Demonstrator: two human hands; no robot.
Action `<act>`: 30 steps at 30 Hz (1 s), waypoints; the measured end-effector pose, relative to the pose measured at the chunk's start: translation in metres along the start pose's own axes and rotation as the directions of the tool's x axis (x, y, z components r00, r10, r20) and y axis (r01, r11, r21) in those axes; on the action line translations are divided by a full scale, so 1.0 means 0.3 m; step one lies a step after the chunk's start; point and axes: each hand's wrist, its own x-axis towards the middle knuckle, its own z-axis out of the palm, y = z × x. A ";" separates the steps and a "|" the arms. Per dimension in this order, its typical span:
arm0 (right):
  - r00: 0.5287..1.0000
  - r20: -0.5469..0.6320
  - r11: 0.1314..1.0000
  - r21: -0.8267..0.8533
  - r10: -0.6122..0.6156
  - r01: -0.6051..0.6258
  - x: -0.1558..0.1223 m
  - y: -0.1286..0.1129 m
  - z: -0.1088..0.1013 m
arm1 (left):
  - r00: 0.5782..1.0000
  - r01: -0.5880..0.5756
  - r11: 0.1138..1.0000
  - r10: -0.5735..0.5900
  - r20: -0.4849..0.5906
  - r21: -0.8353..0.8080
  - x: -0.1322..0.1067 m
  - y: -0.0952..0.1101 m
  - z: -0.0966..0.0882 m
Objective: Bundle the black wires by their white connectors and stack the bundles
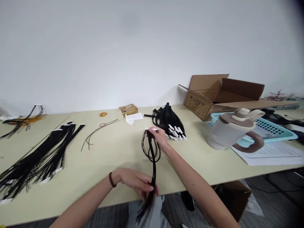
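Note:
A bundle of thin black cables (152, 158) stretches between my two hands over the table's front edge. My right hand (158, 136) pinches the bundle's far end, where the white connectors are. My left hand (135, 181), with a dark bracelet on the wrist, is closed around the cables lower down, near the table edge. The loose cable ends hang below the edge toward my lap. Part of the bundle bows out in loops between the hands.
On the pale table (111, 152), a long spread of black cables (40, 158) lies at left, and a tied heap of cables (169, 122) just beyond my right hand. A mug (231, 131), turquoise basket (270, 128), papers and open carton (223, 95) stand at right.

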 end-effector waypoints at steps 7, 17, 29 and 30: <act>0.999 0.027 0.988 -0.146 -0.037 0.041 -0.009 0.023 0.011 | 0.864 -0.209 0.968 0.248 -0.438 0.138 -0.044 -0.009 -0.121; 0.989 0.028 0.909 -0.391 -0.145 0.145 -0.038 0.068 0.055 | 0.163 -0.796 0.575 0.504 -0.848 0.188 -0.004 0.006 -0.142; 0.969 0.212 0.882 -0.422 -0.128 0.209 -0.066 0.094 0.073 | 0.125 -0.107 0.790 0.612 -0.781 0.603 -0.018 -0.041 -0.232; 0.966 0.227 0.880 -0.423 -0.126 0.214 -0.067 0.094 0.075 | 0.125 -0.106 0.798 0.602 -0.788 0.593 -0.020 -0.040 -0.232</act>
